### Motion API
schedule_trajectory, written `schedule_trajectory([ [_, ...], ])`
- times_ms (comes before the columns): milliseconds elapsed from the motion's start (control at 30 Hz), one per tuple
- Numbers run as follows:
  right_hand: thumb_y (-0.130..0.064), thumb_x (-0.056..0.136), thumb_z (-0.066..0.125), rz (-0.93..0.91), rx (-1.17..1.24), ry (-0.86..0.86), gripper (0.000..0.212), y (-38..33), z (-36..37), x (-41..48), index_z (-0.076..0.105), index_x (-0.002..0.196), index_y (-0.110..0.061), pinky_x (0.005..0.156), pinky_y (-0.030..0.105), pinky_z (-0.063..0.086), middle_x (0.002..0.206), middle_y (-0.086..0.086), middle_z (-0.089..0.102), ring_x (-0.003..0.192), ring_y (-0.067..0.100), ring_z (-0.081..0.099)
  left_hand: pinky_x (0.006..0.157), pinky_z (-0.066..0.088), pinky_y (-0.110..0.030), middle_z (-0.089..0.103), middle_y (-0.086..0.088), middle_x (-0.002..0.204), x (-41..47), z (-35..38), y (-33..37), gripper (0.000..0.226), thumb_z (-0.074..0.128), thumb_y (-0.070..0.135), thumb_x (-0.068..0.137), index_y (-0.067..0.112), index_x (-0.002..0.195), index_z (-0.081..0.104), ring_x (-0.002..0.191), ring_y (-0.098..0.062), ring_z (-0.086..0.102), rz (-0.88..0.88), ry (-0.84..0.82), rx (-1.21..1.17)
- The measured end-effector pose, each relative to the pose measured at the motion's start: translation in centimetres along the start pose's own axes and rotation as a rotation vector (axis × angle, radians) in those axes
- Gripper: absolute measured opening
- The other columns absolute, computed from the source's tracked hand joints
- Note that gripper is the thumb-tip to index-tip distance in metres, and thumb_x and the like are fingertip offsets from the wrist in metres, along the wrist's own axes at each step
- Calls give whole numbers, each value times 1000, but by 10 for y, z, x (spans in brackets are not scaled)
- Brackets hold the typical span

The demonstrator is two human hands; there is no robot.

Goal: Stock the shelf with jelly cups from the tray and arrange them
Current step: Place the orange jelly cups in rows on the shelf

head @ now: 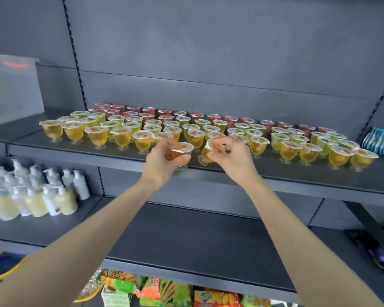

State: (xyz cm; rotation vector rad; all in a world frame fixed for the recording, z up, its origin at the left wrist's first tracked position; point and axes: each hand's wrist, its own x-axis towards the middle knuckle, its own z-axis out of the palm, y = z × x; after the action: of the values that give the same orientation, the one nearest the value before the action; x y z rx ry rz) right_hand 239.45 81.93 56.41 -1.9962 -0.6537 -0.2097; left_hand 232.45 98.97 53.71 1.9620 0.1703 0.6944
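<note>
At shelf (275,171) front edge, about mid-length: two jelly cups held just above the edge. Left hand (162,160) grips one jelly cup (182,152) upright, fingers curled round the bowl. It is clear plastic with orange-yellow jelly, a white foil lid with fruit print, and a small stem foot below. Right hand (231,158) pinches second cup (210,152) near its lid rim. That cup is tilted, lid facing toward the camera's right, foot pointing down-left, same orange-yellow fill. The two held cups are close side by side; can't tell if they touch.

Behind them stocked cups (122,138) fill the shelf in rough rows from left end to near right end. Yellow-orange ones stand along the front, pale green cups (277,140) mid-depth, red cups (164,113) at the back against the panel. All upright, lids up.

Striped teal pack (381,140) sits at the shelf's right end, blurry translucent box (11,89) at the left end. Lower shelf (186,240) carries bottles (49,196) at its left. Snack packs (208,295) sit below that.
</note>
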Motion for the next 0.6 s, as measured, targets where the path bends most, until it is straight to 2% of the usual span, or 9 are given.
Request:
schedule_trajectory([
  [133, -7, 84, 68, -29, -213, -11, 33, 3, 9, 26, 65, 117, -11, 93, 19, 36, 128, 1, 58, 119, 17, 52, 63, 44, -6, 60, 5, 101, 28, 9, -3, 37, 74, 24, 79, 16, 110, 55, 79, -9, 55, 40, -24, 72],
  [233, -6, 86, 65, -24, -339, -28, 31, 11, 16, 40, 66, 117, -12, 92, 19, 36, 131, -1, 54, 119, 16, 50, 56, 39, 2, 54, 7, 99, 40, 16, -7, 38, 71, 19, 82, 12, 115, 54, 70, -3, 53, 74, -31, 138],
  [333, -5, 87, 63, -32, -412, -41, 30, 16, 18, 47, 67, 116, -14, 92, 18, 38, 134, -1, 54, 119, 16, 51, 55, 39, -2, 55, 6, 96, 48, 21, -12, 36, 68, 18, 84, 12, 117, 53, 63, 3, 50, 104, -41, 190],
  [400, -5, 87, 63, -37, -410, -49, 30, 18, 19, 49, 68, 116, -15, 93, 18, 38, 136, 2, 54, 120, 18, 53, 56, 37, -11, 56, 3, 90, 52, 24, -16, 36, 67, 21, 85, 13, 118, 53, 61, 1, 48, 115, -42, 231],
  [467, -7, 87, 64, -39, -431, -38, 30, 18, 21, 50, 68, 115, -16, 97, 21, 38, 137, 3, 53, 123, 19, 51, 58, 35, -13, 55, 2, 86, 57, 26, -17, 36, 66, 23, 87, 14, 119, 52, 59, -2, 47, 108, -47, 257],
  [600, -9, 87, 66, -59, -466, -27, 28, 19, 24, 51, 69, 114, -17, 101, 31, 44, 135, 4, 55, 125, 20, 50, 66, 39, -21, 53, 1, 84, 59, 28, -18, 37, 64, 25, 88, 12, 121, 51, 69, -10, 48, 126, -59, 305],
])
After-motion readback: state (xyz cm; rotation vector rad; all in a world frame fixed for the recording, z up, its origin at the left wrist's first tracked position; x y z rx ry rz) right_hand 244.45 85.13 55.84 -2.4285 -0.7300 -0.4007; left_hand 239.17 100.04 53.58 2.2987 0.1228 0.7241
